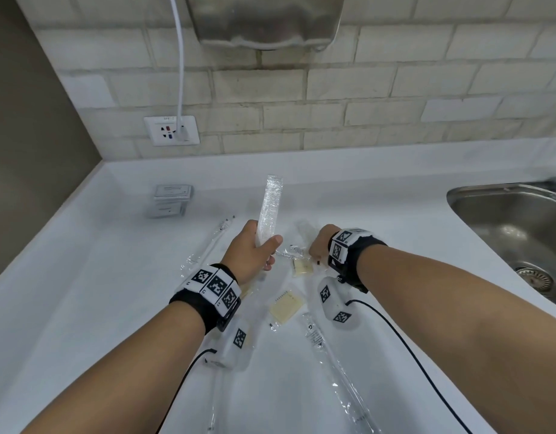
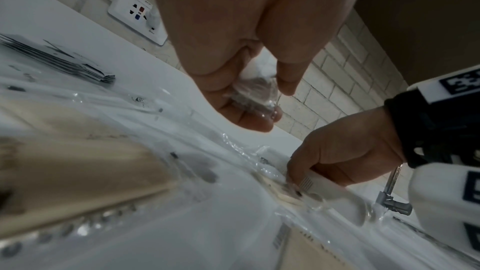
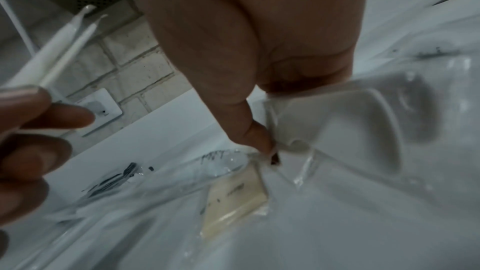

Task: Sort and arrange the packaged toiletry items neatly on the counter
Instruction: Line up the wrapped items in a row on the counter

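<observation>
My left hand [image 1: 266, 249] grips a bundle of clear-wrapped white toothbrushes [image 1: 268, 211] and holds it upright above the white counter [image 1: 114, 277]; its fingers curl round the wrapper ends [image 2: 255, 91]. Just to the right, my right hand [image 1: 316, 252] reaches down to the counter and pinches a white item in a clear wrapper [image 3: 335, 122]. A cream comb packet [image 3: 235, 194] lies right below its fingertips [image 3: 262, 143]. Another cream packet [image 1: 286, 306] lies between my wrists. Wrapped toothbrushes lie at the left [image 1: 212, 242] and lower right [image 1: 330, 361].
A stack of grey sachets [image 1: 171, 200] sits at the back left of the counter. A steel sink [image 1: 514, 233] is set in at the right. On the tiled wall are a socket [image 1: 171, 130] with a white cable and a steel hand dryer [image 1: 264, 20].
</observation>
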A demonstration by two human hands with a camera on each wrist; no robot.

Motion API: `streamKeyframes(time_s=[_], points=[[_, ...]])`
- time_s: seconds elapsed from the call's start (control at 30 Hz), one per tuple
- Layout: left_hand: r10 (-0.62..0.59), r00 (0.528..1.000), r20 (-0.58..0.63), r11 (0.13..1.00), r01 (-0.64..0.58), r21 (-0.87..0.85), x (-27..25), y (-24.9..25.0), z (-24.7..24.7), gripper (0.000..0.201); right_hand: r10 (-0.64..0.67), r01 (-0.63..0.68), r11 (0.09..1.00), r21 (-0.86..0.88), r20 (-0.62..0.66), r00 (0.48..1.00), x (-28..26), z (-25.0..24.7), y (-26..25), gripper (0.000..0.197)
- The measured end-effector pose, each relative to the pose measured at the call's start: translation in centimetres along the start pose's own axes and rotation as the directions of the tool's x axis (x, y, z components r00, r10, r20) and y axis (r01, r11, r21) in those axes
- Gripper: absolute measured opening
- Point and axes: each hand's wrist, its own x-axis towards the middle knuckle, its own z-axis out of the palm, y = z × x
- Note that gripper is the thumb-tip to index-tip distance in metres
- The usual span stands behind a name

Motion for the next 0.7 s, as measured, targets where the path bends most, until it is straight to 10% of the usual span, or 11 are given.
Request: streamKeyframes(time_s=[0.2, 0.33, 0.7], points=[[-0.005, 1.0, 0.009, 1.0, 0.005, 0.015, 0.4, -0.2, 0.3, 0.025, -0.002, 0.013, 0.941, -0.337, 0.033, 0.999, 13.9, 2.7, 2.3, 0.035], [-0.025, 1.0, -0.006, 1.0, 0.025, 0.019, 0.3, -0.6, 0.0, 0.03, -0.084, 0.079, 0.978, -0.191, -0.018, 0.996, 2.4, 0.3, 0.4, 0.033], [-0.044, 0.992, -0.119, 0.998, 0.048, 0.033, 2.0, 1.6, -4.1, 0.028, -0.288, 0.319, 0.929, 0.186, -0.177, 0.941, 1.0, -5.2, -3.0, 0.036]])
